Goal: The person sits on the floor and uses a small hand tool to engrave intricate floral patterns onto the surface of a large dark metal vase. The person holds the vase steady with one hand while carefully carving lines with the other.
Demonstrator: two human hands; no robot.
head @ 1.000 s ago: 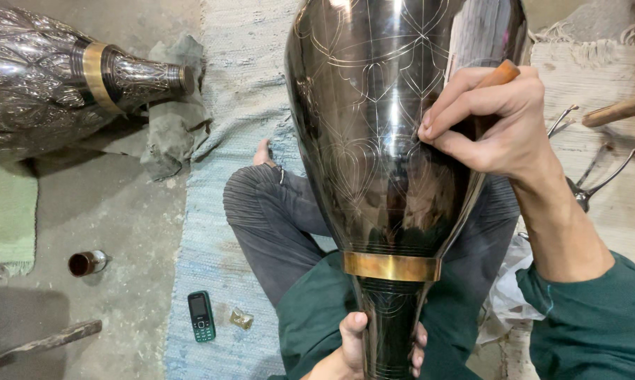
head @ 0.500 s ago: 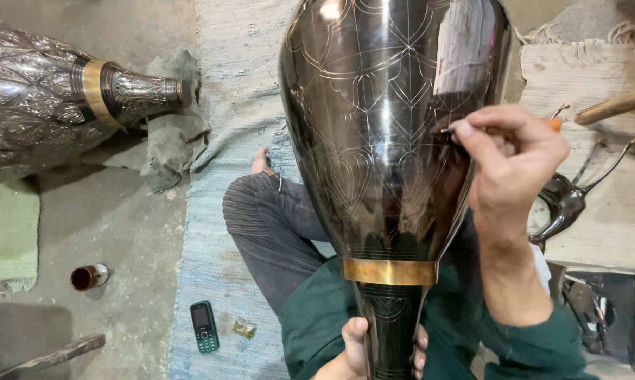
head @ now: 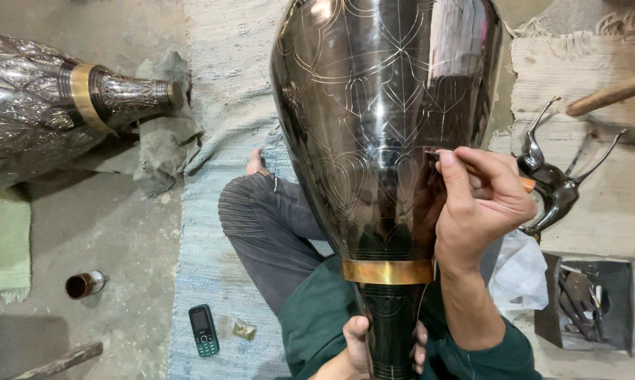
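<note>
The left hand [head: 363, 348] grips the narrow black neck of a large dark metal vase [head: 384, 134], just below its brass band [head: 388, 271]; the vase rests across the person's lap. The right hand [head: 483, 200] pinches a thin scribing tool [head: 472, 167], its tip on the vase's engraved side. On the blue woven mat [head: 219, 91] lie a small dark phone [head: 203, 329] and a tiny gold-coloured wrapper [head: 244, 329]. Farther left, a small brown jar [head: 85, 284] sits on the floor, and an embossed silver vase [head: 43, 119] lies on its side.
</note>
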